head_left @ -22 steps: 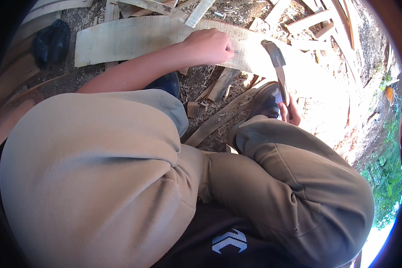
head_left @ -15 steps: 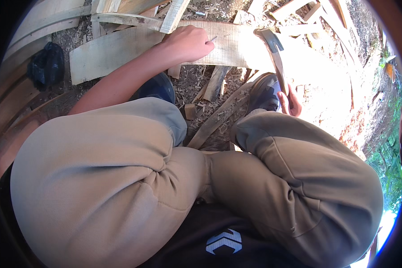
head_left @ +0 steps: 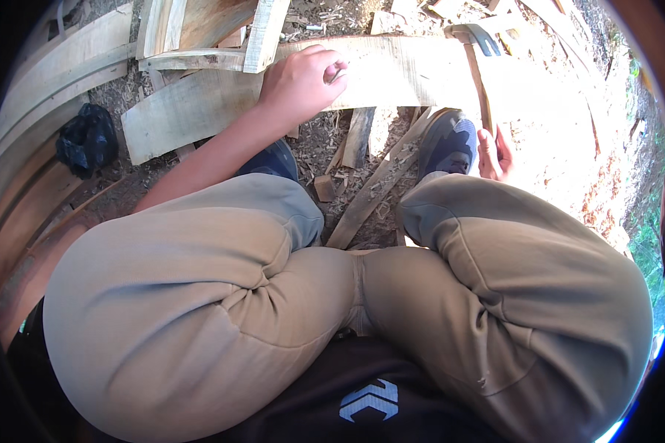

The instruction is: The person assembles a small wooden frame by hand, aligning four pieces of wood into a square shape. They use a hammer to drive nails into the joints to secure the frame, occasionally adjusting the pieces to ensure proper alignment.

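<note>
My left hand (head_left: 297, 87) rests over a long pale wooden board (head_left: 391, 70), its fingers curled. A thin nail (head_left: 338, 75) pokes out between the thumb and fingers. On the right, my right hand (head_left: 498, 153) is closed around the lower end of a claw hammer (head_left: 479, 85). The hammer's wooden handle points away from me, and its dark metal head lies at the far end beside the board's far edge. Bright sunlight washes out the ground around the hammer, so I cannot tell whether its head touches anything.
A wooden frame (head_left: 213, 60) stands against the board's far left side. Curved planks (head_left: 66, 74) and a black plastic bag (head_left: 87, 140) lie at the left. Wood strips (head_left: 380, 181), a small block (head_left: 325, 188) and shavings cover the ground between my shoes (head_left: 451, 144).
My left hand has turned, and the nail sits deeper among its curled fingers. The hammer has shifted right and slightly farther away. The whole view has moved a little.
</note>
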Demonstrator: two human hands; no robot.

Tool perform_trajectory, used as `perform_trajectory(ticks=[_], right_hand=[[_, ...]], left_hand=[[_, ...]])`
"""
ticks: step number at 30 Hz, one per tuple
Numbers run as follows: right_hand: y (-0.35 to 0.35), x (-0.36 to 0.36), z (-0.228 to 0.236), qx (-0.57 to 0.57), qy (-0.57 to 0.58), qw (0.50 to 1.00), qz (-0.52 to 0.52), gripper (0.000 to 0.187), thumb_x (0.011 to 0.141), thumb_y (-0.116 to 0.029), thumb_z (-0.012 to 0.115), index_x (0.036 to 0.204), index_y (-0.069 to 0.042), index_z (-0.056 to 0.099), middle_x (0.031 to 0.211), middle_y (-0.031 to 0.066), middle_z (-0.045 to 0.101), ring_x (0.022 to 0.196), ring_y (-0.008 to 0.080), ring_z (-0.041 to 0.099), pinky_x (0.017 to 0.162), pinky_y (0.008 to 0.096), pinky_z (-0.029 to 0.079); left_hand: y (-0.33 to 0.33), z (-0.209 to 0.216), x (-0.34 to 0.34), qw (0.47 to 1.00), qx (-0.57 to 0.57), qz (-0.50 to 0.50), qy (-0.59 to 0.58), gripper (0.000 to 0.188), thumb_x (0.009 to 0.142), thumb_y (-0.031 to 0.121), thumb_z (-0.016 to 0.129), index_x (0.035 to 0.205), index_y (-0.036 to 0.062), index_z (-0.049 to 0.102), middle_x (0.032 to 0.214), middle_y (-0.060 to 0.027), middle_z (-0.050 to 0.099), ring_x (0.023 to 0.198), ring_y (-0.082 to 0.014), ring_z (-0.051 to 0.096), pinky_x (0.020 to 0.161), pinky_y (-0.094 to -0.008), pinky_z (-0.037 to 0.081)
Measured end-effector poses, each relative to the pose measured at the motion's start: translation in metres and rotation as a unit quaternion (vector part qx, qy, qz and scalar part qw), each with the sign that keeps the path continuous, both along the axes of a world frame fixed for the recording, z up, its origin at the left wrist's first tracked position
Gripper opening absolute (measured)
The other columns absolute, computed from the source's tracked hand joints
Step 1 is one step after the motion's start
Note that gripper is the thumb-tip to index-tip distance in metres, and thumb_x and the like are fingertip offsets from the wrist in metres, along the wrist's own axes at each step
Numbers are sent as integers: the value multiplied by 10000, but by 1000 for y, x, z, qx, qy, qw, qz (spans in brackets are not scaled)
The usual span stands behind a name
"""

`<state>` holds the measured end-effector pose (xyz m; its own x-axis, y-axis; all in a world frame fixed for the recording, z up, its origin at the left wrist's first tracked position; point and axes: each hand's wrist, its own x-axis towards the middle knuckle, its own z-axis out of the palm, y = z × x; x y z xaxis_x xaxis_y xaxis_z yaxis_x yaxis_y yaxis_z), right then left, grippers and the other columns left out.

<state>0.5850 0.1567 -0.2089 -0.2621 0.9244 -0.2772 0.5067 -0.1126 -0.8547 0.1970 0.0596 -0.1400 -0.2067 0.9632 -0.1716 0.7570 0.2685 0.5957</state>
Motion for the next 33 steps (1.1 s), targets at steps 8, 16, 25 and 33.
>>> perform_trajectory(ticks=[8,16,25,33], right_hand=[[13,4,-4,24,-36,999,-17,359,904,-134,767,1223,7,681,917,20,642,795,84,530,735,236,440],[22,-16,13,315,-143,938,3,301,882,-109,772,1167,-28,717,912,38,633,809,118,548,738,262,452],[37,-109,35,269,-131,921,251,199,838,-151,783,1036,-135,785,925,35,630,839,198,585,765,326,496],[36,-118,37,338,-115,885,300,134,785,-111,795,902,-113,730,887,26,644,819,205,606,754,340,505]], left_hand=[[-2,12,13,996,-52,-41,-66,196,834,193,701,1014,127,663,788,2,554,712,-191,617,658,-345,510],[-11,6,11,998,-6,9,-61,174,845,148,695,1001,104,631,784,-4,554,694,-175,603,646,-346,499],[-18,-1,12,992,-32,71,-102,316,872,178,682,1136,109,522,804,-25,563,718,-209,631,666,-361,516],[-18,7,28,983,7,-63,-170,292,873,163,714,1140,106,612,835,14,576,548,-63,445,536,-245,431]])
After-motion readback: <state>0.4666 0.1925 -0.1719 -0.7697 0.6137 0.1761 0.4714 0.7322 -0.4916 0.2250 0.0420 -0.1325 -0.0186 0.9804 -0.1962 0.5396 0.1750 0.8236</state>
